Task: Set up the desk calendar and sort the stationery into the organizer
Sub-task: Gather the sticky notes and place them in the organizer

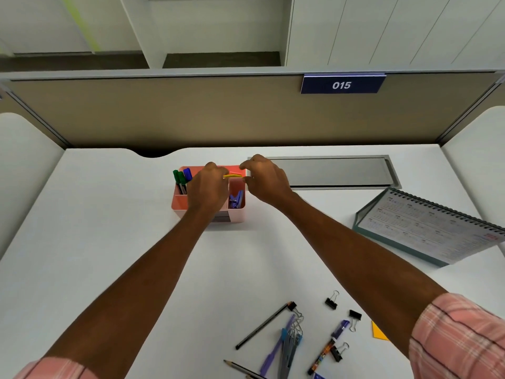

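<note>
A pink organizer (180,203) stands at the back middle of the white desk. Green and blue markers (181,179) stick up in its left compartment, and a blue stapler (235,199) sits in its right front compartment. Both hands hover over the organizer. My left hand (209,187) pinches one end of a thin yellow object (232,176) above the back compartment. My right hand (266,179) touches the other end with curled fingers. The desk calendar (426,228) stands tilted at the right.
Loose stationery lies near the front edge: pencils (263,325), a purple pen (276,348), black binder clips (331,302), a patterned pen (326,348) and a yellow sticky note (378,330). A grey cable tray lid (338,172) sits at the back. Partition walls enclose the desk.
</note>
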A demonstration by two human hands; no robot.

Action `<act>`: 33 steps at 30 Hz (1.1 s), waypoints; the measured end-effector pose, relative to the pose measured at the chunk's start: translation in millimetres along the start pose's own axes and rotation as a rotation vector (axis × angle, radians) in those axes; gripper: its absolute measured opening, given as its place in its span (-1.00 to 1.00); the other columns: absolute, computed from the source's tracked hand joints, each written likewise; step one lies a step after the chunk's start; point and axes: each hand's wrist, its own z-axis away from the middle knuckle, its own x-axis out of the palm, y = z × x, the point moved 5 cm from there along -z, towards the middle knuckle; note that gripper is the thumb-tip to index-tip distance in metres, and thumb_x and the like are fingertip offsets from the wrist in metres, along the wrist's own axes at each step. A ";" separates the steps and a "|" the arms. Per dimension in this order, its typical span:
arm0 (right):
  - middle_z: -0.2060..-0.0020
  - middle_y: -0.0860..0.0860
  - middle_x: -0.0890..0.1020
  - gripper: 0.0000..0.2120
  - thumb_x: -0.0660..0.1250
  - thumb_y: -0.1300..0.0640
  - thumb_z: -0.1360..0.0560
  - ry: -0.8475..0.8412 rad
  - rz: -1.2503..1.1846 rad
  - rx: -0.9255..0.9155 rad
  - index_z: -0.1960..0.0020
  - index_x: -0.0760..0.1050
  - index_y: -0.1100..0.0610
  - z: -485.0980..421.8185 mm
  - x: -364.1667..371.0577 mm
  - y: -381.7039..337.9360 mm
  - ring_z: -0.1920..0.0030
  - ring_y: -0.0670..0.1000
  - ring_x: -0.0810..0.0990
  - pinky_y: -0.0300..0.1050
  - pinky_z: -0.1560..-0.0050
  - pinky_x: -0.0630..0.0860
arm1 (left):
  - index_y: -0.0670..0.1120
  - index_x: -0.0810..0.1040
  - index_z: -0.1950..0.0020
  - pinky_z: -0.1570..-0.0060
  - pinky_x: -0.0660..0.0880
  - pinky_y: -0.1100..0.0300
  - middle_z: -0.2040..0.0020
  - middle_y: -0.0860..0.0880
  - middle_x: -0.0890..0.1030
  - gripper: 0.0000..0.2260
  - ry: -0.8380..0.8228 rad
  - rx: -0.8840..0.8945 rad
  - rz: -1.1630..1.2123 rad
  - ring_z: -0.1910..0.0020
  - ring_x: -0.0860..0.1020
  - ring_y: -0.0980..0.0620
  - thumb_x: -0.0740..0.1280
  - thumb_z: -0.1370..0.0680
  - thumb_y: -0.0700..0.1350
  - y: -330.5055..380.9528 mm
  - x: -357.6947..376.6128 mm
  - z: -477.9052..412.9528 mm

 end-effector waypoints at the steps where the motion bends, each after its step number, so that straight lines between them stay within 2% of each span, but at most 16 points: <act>1: -0.20 0.09 0.63 -0.68 0.45 0.12 -0.54 0.013 -0.008 0.008 -0.28 0.61 0.08 5.6 -2.9 2.4 -0.16 0.15 0.62 0.01 0.00 0.58 | -0.07 0.64 -0.30 -0.06 0.59 -0.02 -0.22 -0.13 0.63 -0.73 0.016 0.005 0.045 -0.11 0.63 -0.14 0.33 -0.65 -0.02 5.1 0.0 5.3; 4: -0.13 0.04 0.67 -0.76 0.44 0.15 -0.54 0.043 -0.045 0.052 -0.20 0.65 0.05 24.7 -9.5 15.7 -0.11 0.11 0.63 -0.04 0.04 0.55 | -0.07 0.67 -0.24 0.02 0.54 0.08 -0.20 -0.12 0.65 -0.76 0.061 0.019 0.143 -0.08 0.62 -0.13 0.31 -0.66 -0.03 23.5 2.2 24.6; 7: -0.01 0.02 0.70 -0.83 0.45 0.14 -0.53 0.035 -0.088 0.075 -0.11 0.69 0.03 49.9 -12.9 29.1 0.01 0.09 0.66 -0.05 0.10 0.61 | -0.04 0.68 -0.23 0.04 0.57 0.08 -0.19 -0.06 0.66 -0.78 0.076 0.049 0.266 -0.06 0.64 -0.11 0.38 -0.63 -0.03 46.2 9.9 52.8; 11: 0.05 -0.08 0.72 -0.88 0.42 0.09 -0.54 0.001 -0.143 0.155 -0.04 0.70 -0.04 100.1 -15.5 52.5 0.08 -0.02 0.66 -0.03 0.11 0.64 | -0.03 0.68 -0.22 0.09 0.59 0.10 -0.09 -0.02 0.67 -0.78 0.009 0.073 0.364 0.01 0.64 -0.05 0.39 -0.62 -0.01 76.2 30.2 94.3; 14: 0.10 -0.13 0.71 -0.89 0.40 0.06 -0.53 -0.016 -0.186 0.226 0.00 0.68 -0.09 145.3 -16.2 72.6 0.14 -0.09 0.62 -0.06 0.14 0.62 | 0.00 0.67 -0.22 0.12 0.53 0.18 -0.09 0.02 0.66 -0.78 -0.070 0.053 0.391 0.01 0.64 -0.01 0.36 -0.63 0.02 91.9 46.2 126.9; 24: 0.04 -0.16 0.74 -0.88 0.43 0.07 -0.54 -0.007 -0.292 0.456 -0.03 0.71 -0.06 285.8 -14.6 126.1 0.10 -0.17 0.65 -0.05 -0.02 0.64 | 0.12 0.63 -0.23 -0.05 0.55 0.12 -0.14 0.10 0.62 -0.81 -0.361 0.123 0.443 -0.11 0.61 0.05 0.34 -0.63 0.02 148.9 95.4 234.7; 29: 0.03 -0.14 0.74 -0.88 0.44 0.09 -0.54 0.015 -0.308 0.544 -0.06 0.71 -0.03 338.9 -18.1 143.8 0.12 -0.17 0.65 -0.12 -0.02 0.63 | 0.09 0.62 -0.27 -0.08 0.54 0.12 -0.19 0.08 0.62 -0.78 -0.416 0.191 0.430 -0.15 0.60 0.04 0.30 -0.65 -0.05 178.4 109.4 269.6; 33: 0.02 -0.09 0.73 -0.85 0.46 0.16 -0.52 0.053 -0.311 0.603 -0.07 0.71 0.01 374.0 -29.4 159.7 0.09 -0.11 0.64 -0.20 -0.01 0.55 | 0.09 0.62 -0.29 -0.09 0.50 0.12 -0.23 0.06 0.60 -0.76 -0.446 0.245 0.402 -0.19 0.59 0.02 0.29 -0.65 -0.05 202.3 116.4 288.2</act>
